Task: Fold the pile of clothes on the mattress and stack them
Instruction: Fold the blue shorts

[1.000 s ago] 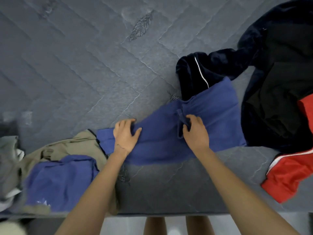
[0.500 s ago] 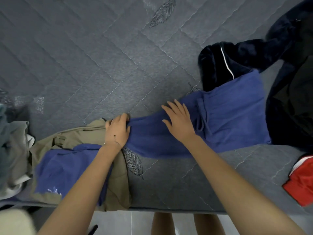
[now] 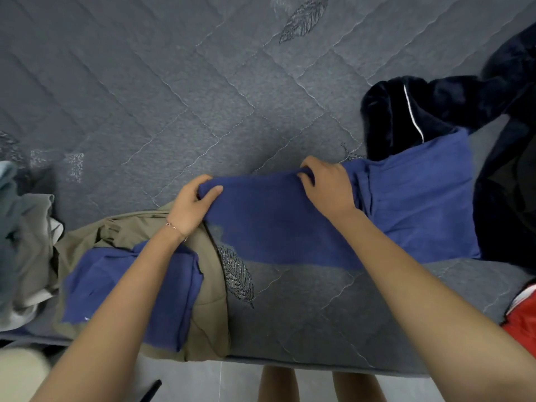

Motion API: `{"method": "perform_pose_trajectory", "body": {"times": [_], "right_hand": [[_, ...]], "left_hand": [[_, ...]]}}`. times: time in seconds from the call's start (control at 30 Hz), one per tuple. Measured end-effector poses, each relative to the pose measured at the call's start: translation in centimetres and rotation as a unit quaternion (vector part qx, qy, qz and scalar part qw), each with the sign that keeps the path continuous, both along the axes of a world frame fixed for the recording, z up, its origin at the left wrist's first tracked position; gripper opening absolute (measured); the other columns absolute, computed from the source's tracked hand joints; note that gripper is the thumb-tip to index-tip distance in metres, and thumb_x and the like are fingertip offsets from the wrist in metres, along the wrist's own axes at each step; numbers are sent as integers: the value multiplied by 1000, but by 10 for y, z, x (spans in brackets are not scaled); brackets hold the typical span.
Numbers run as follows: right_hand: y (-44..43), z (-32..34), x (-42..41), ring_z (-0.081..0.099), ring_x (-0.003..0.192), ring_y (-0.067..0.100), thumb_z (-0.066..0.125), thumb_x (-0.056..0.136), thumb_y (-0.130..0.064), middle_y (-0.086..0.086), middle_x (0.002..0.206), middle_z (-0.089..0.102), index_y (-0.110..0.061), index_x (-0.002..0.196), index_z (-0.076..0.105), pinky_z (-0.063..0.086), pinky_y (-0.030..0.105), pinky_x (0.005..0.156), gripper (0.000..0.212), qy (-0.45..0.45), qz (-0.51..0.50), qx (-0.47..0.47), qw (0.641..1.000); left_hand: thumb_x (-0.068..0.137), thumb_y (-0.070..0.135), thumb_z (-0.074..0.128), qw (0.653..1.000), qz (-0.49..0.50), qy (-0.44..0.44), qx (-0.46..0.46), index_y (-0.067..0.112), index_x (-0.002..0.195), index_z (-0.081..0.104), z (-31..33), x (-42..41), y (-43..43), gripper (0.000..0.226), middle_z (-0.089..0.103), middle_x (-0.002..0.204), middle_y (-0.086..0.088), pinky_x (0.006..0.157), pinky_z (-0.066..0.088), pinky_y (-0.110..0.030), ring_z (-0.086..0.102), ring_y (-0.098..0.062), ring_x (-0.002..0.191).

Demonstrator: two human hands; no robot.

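Bare forearms (image 3: 124, 288), thin bracelet (image 3: 175, 227) at left hand (image 3: 190, 206)

Red garment (image 3: 522, 326) and navy garment (image 3: 435, 111) partly beyond right edge, grey clothes (image 3: 26, 242) beyond left

A grey quilted mattress (image 3: 174, 97), stitched in diamonds with embroidered leaf motifs (image 3: 236, 277), carries clothes along its near edge. A blue garment (image 3: 275, 221) lies spread across the near middle, its right end touching a dark navy garment with white piping (image 3: 435, 111) heaped at the right. At the left, a khaki garment (image 3: 208, 314) lies flat on the mattress and drapes over its front edge, with a folded blue piece (image 3: 130, 291) on top. Grey and white clothes (image 3: 26, 242) bunch at the far left; a red garment (image 3: 522, 323) shows at the lower right.
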State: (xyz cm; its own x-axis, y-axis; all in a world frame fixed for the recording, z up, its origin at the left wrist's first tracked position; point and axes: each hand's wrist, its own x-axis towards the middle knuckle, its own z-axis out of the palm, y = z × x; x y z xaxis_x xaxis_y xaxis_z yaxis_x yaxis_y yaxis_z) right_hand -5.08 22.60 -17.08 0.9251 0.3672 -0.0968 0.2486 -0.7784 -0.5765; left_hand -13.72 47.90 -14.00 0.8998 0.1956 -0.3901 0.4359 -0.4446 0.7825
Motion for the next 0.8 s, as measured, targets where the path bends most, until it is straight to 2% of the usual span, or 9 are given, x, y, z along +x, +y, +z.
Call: {"method": "perform_pose_trajectory", "body": {"times": [0.1,0.2,0.3,0.37,0.43,0.5,0.6,0.7,0.8], "right_hand": [[8,-4,5,59,72,30,52,92,-16,10,79,66,-6,88,60,44,44,75,13,6,-19,-10,1000],[13,-10,7,58,83,28,50,94,-17,8,88,65,-8,93,61,35,38,81,14,-5,-44,-38,998],[10,-13,16,51,98,26,49,96,-22,7,102,60,-11,102,61,27,34,86,16,-15,-94,-73,993],[6,-18,20,45,110,26,55,94,-29,7,115,54,-14,114,59,25,36,96,25,0,-94,-95,991],[3,-21,19,40,121,28,62,89,-32,9,127,49,-15,126,55,23,42,109,41,3,-71,-91,993],[1,-19,12,37,127,29,66,85,-29,11,133,46,-13,131,53,22,46,112,51,-18,-65,-58,996],[1,-15,-5,42,121,28,69,82,-25,11,128,50,-11,124,58,31,42,106,46,-30,-64,-22,997],[0,-17,-29,46,119,32,73,80,-22,13,127,53,-10,116,63,38,48,101,39,-13,-32,-31,999],[-7,-22,-48,32,134,35,74,79,-24,16,144,42,-12,125,59,26,54,111,50,-7,-24,-73,997]], "left_hand": [[92,16,61,998,50,-11,42,22,66,45,-8,8,2,31,42,59,7,56,32,-15,39,1,53],[90,21,65,992,98,-23,76,17,63,42,-22,16,6,35,37,59,4,55,29,-21,32,-4,54],[89,22,66,989,144,-7,45,22,68,47,-33,22,6,28,47,65,8,63,36,-19,43,0,56],[86,27,69,990,121,22,72,18,76,56,-41,22,5,19,57,75,6,77,43,-27,55,-5,69],[81,33,74,983,67,42,166,8,87,60,-51,17,3,29,59,84,-1,88,38,-35,56,-21,81],[79,36,75,972,49,63,221,3,94,58,-55,13,-2,40,57,91,-9,88,28,-33,51,-25,90],[84,27,70,962,44,88,255,2,93,56,-55,10,-13,30,55,100,-19,83,23,-30,45,-33,102],[93,11,57,972,102,8,212,6,83,45,-44,7,-28,17,51,75,-11,67,21,-26,47,-31,76],[97,5,47,972,167,-52,154,7,85,36,-26,1,-42,16,33,59,6,58,21,-25,37,-9,52]]}}
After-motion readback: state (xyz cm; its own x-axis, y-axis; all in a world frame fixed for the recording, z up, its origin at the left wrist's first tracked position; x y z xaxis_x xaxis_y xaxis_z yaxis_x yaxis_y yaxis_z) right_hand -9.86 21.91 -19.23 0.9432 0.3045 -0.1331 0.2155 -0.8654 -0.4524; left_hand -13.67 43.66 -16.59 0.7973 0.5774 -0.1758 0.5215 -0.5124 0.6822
